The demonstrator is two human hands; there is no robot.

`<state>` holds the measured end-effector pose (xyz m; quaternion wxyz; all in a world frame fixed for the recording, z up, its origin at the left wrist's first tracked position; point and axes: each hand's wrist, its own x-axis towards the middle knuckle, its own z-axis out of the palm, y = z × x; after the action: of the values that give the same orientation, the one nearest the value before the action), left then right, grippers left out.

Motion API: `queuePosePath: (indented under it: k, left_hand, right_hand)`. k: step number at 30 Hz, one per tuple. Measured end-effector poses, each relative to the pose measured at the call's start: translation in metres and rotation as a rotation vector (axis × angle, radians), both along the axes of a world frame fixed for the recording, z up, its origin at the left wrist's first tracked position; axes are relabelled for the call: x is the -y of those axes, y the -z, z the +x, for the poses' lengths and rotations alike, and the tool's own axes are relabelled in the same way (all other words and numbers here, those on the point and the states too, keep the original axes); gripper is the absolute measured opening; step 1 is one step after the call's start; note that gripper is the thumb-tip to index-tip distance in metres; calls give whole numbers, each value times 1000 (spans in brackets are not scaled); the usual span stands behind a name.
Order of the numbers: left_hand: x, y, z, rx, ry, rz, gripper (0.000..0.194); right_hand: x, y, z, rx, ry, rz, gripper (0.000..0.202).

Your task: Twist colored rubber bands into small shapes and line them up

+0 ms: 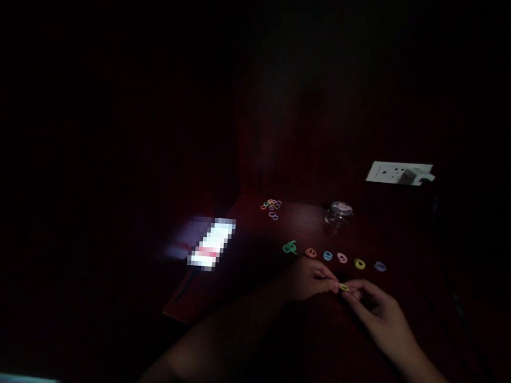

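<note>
Between my two hands is a small yellow hair tie [344,287], pinched at its left end by my left hand [314,280] and at its right end by my right hand [380,314]. Both hands are closed at the fingertips. Just beyond them lies a row of coloured hair ties: a green bunch [290,247], then an orange-red one [311,252], a blue one [328,255], a pink one [342,258], a yellow one [359,264] and a purple one [380,266].
Several loose mixed-colour hair ties [272,205] lie farther back on the dark red table [300,218]. A lidded clear jar [337,217] stands at the back. A bright, pixelated screen [212,244] is at left. On the wall is a socket panel [386,172] with a plug [414,176].
</note>
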<state>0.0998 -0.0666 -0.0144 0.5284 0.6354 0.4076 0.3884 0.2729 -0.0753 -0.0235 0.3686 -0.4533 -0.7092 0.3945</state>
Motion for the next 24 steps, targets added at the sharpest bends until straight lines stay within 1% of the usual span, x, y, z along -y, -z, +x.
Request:
queuePosePath:
  k: [5,9,13,18,24]
  left_hand:
    - [-1,4,-1,8,40,21,32]
    - [-2,6,-2,-42,59,18,34]
    - [-3,5,-1,-44,72,5,33]
    - [-3,5,0,-47,59,2,33]
    - [-2,3,0,-28,22,30,33]
  right_hand:
    - [1,-1,-1,-21,23,17,26]
    - [1,0,-1,-40,41,-19,28]
    - [0,3,0,-33,50,-45,31]
    - [-1,4,2,-10,19,-8,29]
    - [0,2,2,-4,41,2,30]
